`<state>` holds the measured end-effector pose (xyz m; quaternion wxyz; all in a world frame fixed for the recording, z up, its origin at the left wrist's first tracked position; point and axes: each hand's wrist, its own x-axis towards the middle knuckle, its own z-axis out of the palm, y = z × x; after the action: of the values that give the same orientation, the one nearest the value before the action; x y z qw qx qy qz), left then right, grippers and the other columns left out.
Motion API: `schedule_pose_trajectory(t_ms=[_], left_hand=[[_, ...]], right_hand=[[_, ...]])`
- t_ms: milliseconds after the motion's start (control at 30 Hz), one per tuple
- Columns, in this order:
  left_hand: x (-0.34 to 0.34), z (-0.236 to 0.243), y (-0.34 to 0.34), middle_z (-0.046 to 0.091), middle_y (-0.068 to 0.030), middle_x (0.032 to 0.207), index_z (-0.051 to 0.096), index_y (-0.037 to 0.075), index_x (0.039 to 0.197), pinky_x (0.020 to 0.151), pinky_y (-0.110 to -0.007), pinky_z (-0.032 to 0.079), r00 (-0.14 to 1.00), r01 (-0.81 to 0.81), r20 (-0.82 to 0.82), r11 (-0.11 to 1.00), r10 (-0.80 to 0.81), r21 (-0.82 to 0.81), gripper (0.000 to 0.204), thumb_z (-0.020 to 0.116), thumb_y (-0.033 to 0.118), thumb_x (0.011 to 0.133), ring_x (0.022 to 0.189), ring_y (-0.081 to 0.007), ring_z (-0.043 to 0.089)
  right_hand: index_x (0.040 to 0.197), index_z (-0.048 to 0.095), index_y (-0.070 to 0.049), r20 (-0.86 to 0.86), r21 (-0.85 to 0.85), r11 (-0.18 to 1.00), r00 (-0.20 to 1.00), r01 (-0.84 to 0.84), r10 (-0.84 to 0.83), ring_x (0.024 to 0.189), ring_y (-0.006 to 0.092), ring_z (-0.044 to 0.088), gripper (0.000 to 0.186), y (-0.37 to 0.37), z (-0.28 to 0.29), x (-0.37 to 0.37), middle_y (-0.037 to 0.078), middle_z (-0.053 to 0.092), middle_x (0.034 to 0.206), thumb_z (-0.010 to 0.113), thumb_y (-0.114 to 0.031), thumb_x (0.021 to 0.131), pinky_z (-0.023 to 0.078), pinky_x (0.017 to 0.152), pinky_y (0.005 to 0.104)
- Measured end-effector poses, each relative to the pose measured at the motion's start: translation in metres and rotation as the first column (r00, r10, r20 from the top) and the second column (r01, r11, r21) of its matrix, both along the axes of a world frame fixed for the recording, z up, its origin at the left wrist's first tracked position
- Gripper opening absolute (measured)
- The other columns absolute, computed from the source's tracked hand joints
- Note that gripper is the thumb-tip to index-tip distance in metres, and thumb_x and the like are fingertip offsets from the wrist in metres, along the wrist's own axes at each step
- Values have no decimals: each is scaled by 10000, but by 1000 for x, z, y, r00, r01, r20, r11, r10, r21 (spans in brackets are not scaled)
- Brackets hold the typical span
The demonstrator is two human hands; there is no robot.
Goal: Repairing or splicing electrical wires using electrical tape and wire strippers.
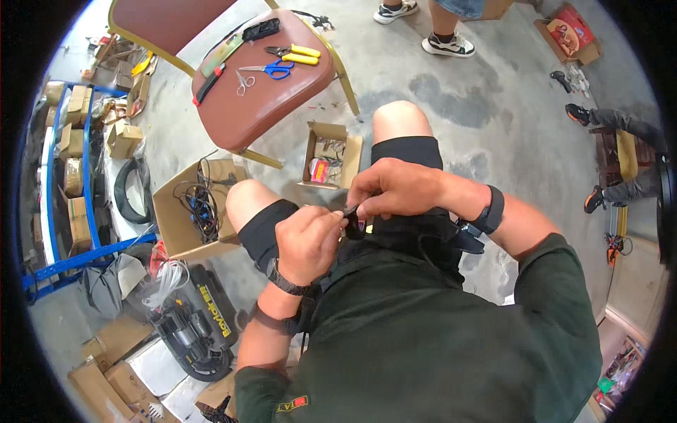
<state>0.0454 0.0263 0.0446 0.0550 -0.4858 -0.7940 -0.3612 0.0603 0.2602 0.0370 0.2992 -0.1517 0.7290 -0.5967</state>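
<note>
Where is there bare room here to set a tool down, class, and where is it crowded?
Bare: the near part of the chair seat, nearer than the blue scissors, and the floor between the chair and the bystander's shoes. Crowded: the seat's far part, with yellow-handled cutters and a black case, and the cardboard box of cables at left.

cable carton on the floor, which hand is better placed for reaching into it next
Likely the left hand: it is nearer the cable carton, which stands on that side, while the right hand is farther across. Both hands are busy with a small dark item.
</note>
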Motion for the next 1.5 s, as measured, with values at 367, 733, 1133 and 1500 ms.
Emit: schedule_pose_trajectory(t_ms=[367, 733, 1133, 1500], left_hand=[[-17, -13, -9, 609, -67, 755, 688, -20, 952, 628, -258, 467, 705, -129, 705, 992, 83, 13, 198, 664, -86, 766, 673, -135, 586], [-15, -24, -15, 633, -62, 779, 700, -30, 951, 654, -250, 484, 659, -111, 751, 993, 51, 29, 186, 654, -83, 778, 707, -137, 617], [-26, -36, -21, 668, -34, 771, 714, -23, 864, 644, -236, 476, 455, -101, 888, 995, 63, -19, 97, 722, -42, 769, 718, -79, 598], [-25, -49, -24, 698, -29, 781, 706, -31, 856, 627, -211, 500, 193, -238, 981, 971, 22, 25, 81, 740, 17, 801, 690, -54, 602]], right_hand=[[1008, 671, -17, -415, -2, 948, 862, 319, -291, 851, 228, 671, 200, -3, -32, 27, 112, 680, 923, 710, 1, 813, 527, 748, 321], [942, 665, -15, -639, -45, 942, 715, 333, -283, 782, 288, 668, 183, -20, -38, 29, 118, 670, 906, 708, 41, 773, 543, 670, 351], [845, 630, -58, -787, -12, 945, 580, 327, -211, 804, 266, 668, 157, -32, -40, 21, 75, 661, 922, 672, -9, 702, 566, 671, 361], [843, 626, -31, -801, -51, 959, 562, 280, -207, 798, 289, 664, 144, -43, -49, 16, 112, 660, 912, 678, 15, 717, 563, 663, 363]])
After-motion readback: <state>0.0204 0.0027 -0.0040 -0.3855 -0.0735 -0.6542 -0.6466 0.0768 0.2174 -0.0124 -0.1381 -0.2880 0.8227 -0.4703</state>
